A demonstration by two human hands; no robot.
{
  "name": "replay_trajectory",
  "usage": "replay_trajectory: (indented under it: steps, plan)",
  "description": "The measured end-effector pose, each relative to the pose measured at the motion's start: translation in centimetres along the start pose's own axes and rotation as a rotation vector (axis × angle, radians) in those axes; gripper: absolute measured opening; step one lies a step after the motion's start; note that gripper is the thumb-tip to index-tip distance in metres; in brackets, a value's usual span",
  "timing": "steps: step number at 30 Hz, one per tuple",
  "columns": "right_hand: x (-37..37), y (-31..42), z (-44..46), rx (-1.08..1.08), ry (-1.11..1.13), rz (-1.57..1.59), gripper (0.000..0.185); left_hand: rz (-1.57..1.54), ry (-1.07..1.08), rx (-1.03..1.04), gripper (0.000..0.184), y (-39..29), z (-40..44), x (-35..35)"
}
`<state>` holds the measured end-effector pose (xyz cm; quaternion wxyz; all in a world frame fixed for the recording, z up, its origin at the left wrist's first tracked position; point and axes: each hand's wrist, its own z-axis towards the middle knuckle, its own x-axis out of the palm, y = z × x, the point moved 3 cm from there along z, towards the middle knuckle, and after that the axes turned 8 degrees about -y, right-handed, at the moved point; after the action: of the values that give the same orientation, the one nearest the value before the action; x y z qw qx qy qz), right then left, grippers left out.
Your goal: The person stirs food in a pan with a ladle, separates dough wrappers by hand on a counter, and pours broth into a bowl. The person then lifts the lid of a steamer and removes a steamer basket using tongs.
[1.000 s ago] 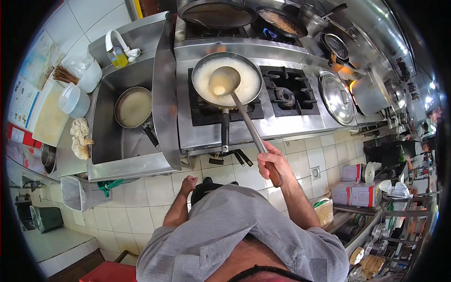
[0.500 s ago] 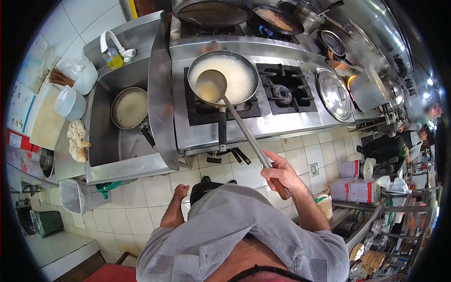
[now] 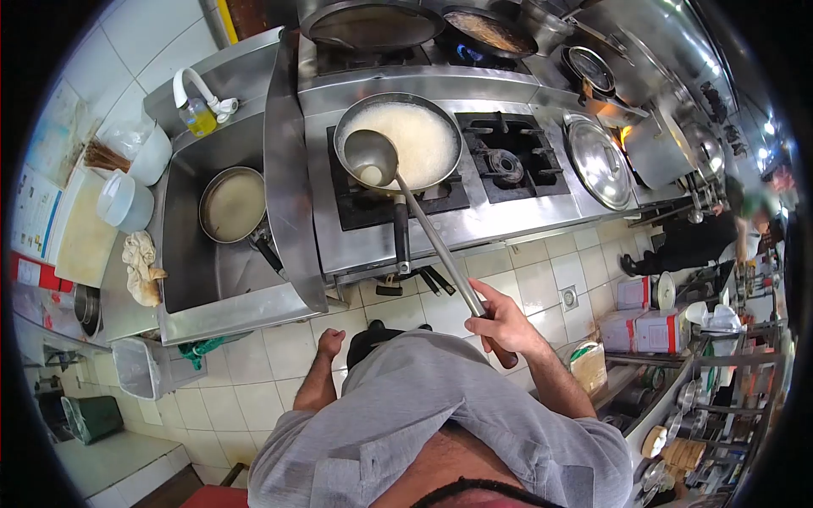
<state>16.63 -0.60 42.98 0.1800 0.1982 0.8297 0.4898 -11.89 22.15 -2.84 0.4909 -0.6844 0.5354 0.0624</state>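
The frying pan [image 3: 428, 144] sits on the front burner left of the bare burner [image 3: 506, 166]; the sink [image 3: 216, 275] lies to its left, the round lid [image 3: 598, 162] further right, the wide pan [image 3: 373, 27] behind.

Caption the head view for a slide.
Right hand holding a long-handled ladle over a frying pan of pale, frothy liquid on a gas stove.

- Heather-grey shirt [image 3: 423, 381], collar [image 3: 453, 415] spread open at six o'clock
- Short sleeves, left sleeve [image 3: 284, 440] at seven o'clock
- Black neck cord [image 3: 474, 486], at six o'clock
- Black trousers [image 3: 370, 342], dark shoes [image 3: 376, 325]
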Motion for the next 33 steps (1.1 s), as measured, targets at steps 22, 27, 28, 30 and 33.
replay_trajectory:
  steps: [22, 27, 28, 30, 33]
  plan:
    - [2.5, -3.5, -4.5, -0.062, -0.074, 1.05, 0.061, -0.033, 0.532, 0.083, 0.025, -1.5, 6.8, -1.0]
    - [1.0, -6.6, -12.7, -0.252, -0.316, 1.12, 0.059, 0.073, 0.537, 0.175, 0.026, -9.2, 2.5, 1.0]
    - [0.8, -7.3, -14.8, -0.288, -0.378, 1.132, 0.065, 0.102, 0.581, 0.202, 0.026, -9.0, 3.3, 2.6]
    - [0.4, -9.1, -19.3, -0.38, -0.476, 1.118, 0.07, 0.187, 0.711, 0.257, 0.027, -8.4, 4.9, 6.5]
    - [0.2, -12.0, -27.3, -0.472, -0.722, 1.146, 0.068, 0.263, 0.816, 0.427, 0.024, -8.8, 3.5, 10.9]
